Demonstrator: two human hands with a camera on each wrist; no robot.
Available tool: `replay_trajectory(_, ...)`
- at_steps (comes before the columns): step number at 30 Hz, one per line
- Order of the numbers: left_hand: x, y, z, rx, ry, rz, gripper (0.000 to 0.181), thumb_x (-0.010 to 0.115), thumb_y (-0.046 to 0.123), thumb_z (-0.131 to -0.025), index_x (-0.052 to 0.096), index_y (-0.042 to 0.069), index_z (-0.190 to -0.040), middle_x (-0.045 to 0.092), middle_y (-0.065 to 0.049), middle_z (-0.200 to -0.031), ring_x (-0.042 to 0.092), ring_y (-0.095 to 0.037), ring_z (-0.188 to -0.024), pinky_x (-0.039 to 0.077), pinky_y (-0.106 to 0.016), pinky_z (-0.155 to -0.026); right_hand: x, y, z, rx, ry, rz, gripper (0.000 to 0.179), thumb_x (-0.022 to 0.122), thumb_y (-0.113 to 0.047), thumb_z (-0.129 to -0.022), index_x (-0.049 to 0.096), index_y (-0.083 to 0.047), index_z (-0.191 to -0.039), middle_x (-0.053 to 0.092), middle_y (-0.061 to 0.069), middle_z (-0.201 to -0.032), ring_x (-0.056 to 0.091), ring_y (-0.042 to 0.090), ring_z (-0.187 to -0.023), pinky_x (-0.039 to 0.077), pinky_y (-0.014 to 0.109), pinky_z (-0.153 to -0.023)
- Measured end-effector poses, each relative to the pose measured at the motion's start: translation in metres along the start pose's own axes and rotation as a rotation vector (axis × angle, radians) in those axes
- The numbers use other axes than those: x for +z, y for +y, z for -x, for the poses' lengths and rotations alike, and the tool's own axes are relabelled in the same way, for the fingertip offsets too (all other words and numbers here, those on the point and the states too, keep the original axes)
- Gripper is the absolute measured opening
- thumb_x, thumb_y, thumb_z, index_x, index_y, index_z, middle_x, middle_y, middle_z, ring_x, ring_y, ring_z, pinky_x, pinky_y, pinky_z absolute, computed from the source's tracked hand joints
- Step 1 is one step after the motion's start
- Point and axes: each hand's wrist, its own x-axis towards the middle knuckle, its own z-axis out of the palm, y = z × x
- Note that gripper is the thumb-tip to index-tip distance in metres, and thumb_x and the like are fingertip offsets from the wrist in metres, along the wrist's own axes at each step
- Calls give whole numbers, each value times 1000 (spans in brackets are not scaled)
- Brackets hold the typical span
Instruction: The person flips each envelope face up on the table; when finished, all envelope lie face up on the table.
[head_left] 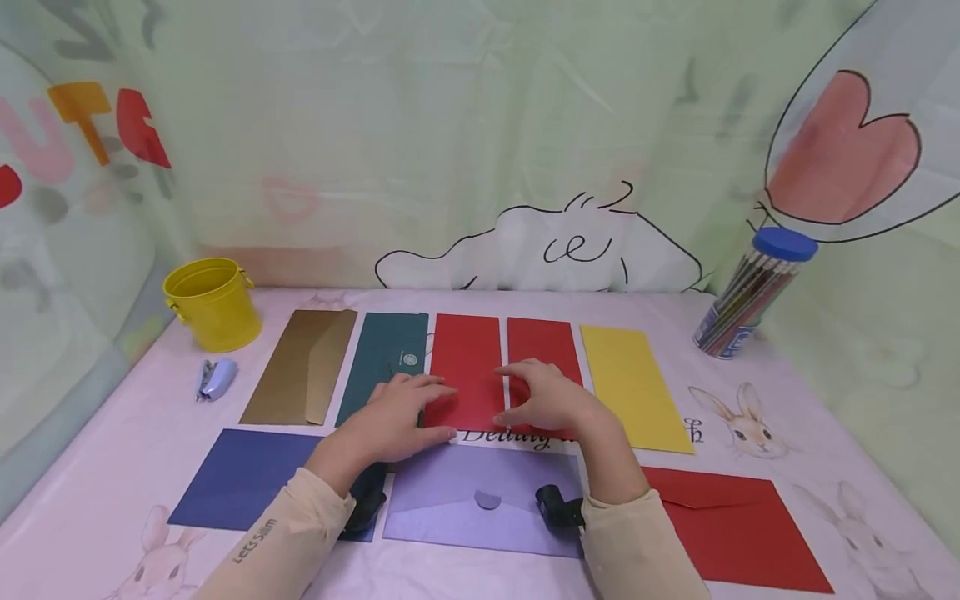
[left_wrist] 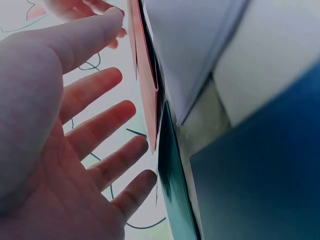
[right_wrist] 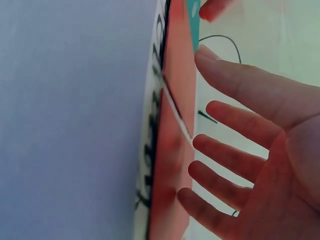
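My left hand [head_left: 393, 421] hovers over the seam between a dark green envelope [head_left: 384, 354] and a red envelope [head_left: 467, 354]. Its fingers are spread and hold nothing, as the left wrist view also shows. Facing it, my right hand [head_left: 553, 402] is above a second red envelope [head_left: 542, 340], thumb and fingers apart, with nothing in its grasp. In the right wrist view the fingertips [right_wrist: 202, 142] are close to the red paper; whether they touch it I cannot tell. A lilac envelope [head_left: 480, 475] with a round clasp lies below both hands.
A gold envelope [head_left: 288, 367] and a yellow one [head_left: 633, 379] flank the back row. In front are a blue envelope [head_left: 240, 475] and a wide red one [head_left: 735, 525]. A yellow bucket [head_left: 213, 308], a small stapler [head_left: 217, 379] and a blue-lidded pencil jar [head_left: 750, 296] stand farther out.
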Motion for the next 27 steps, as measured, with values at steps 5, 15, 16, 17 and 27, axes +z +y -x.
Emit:
replay_trajectory(5, 2, 2, 0, -13, -17, 0, 60, 79, 38, -86, 62, 20, -140, 53, -9, -144, 43, -33, -134, 32, -56, -108, 0, 9, -1, -7, -16, 18, 75, 89, -25, -74, 58, -14, -142, 48, 16, -144, 38, 40, -135, 50, 56, -95)
replay_trajectory(15, -4, 12, -14, -13, -26, -20, 60, 81, 36, -84, 64, 16, -138, 55, -9, -142, 46, -33, -132, 34, -55, -109, -1, 14, -3, 25, -21, 45, 70, 90, -24, -73, 64, -15, -137, 45, 15, -147, 36, 40, -136, 52, 55, -90)
replay_trajectory(16, -3, 14, -17, -21, -33, -22, 61, 81, 36, -83, 64, 15, -138, 54, -10, -142, 46, -33, -133, 34, -55, -109, -1, 14, -3, 26, -21, 44, 71, 90, -23, -72, 64, -15, -137, 44, 15, -147, 35, 39, -136, 52, 55, -90)
replay_trajectory(17, -2, 15, -19, -31, -41, -24, 62, 82, 36, -82, 64, 14, -138, 54, -10, -143, 45, -34, -133, 35, -55, -109, -1, 14, -3, 27, -21, 43, 71, 90, -23, -72, 64, -15, -138, 44, 15, -147, 35, 39, -136, 52, 55, -90)
replay_trajectory(27, 7, 20, -22, -41, -56, -167, 57, 82, 39, -83, 68, 16, -133, 57, -10, -140, 51, -33, -129, 46, -51, -102, 1, 14, -5, 23, -24, 44, 66, 86, -22, -79, 62, -15, -140, 45, 12, -147, 37, 37, -135, 52, 54, -92)
